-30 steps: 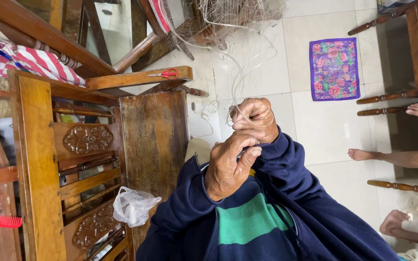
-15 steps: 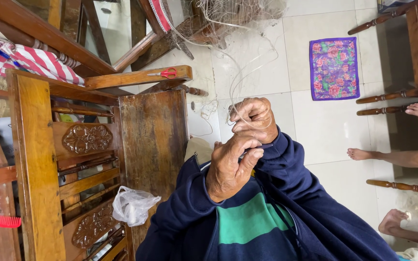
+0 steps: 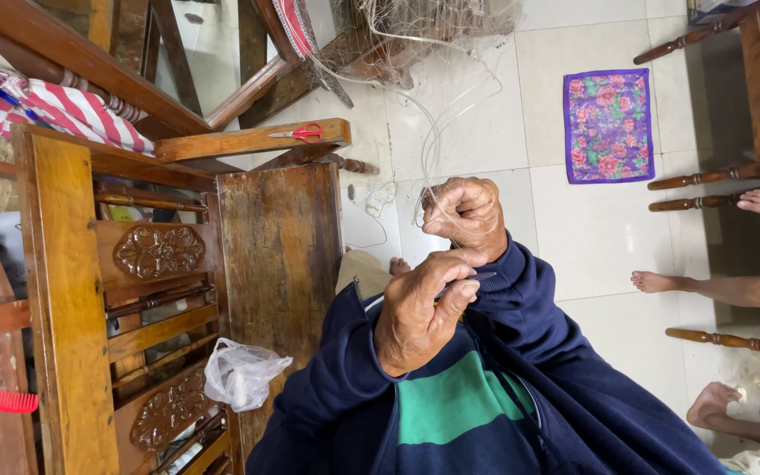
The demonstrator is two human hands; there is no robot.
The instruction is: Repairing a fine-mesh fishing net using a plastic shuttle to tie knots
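Observation:
My right hand (image 3: 466,215) is clenched on thin pale net threads (image 3: 433,154) that run up over the tiled floor to a heap of fine netting (image 3: 437,26) at the top. Just below it, my left hand (image 3: 415,312) pinches a thin dark needle-like tool (image 3: 477,278) whose tip points at the right wrist. The two hands are close together, almost touching, above my lap. Both arms wear dark blue sleeves over a green-striped shirt.
A carved wooden bench (image 3: 279,264) stands at the left with red-handled scissors (image 3: 308,132) on its arm and a white plastic bag (image 3: 244,374) below. A purple floral cloth (image 3: 609,123) lies on the floor. Other people's bare feet (image 3: 661,281) and wooden chair legs (image 3: 714,180) are at the right.

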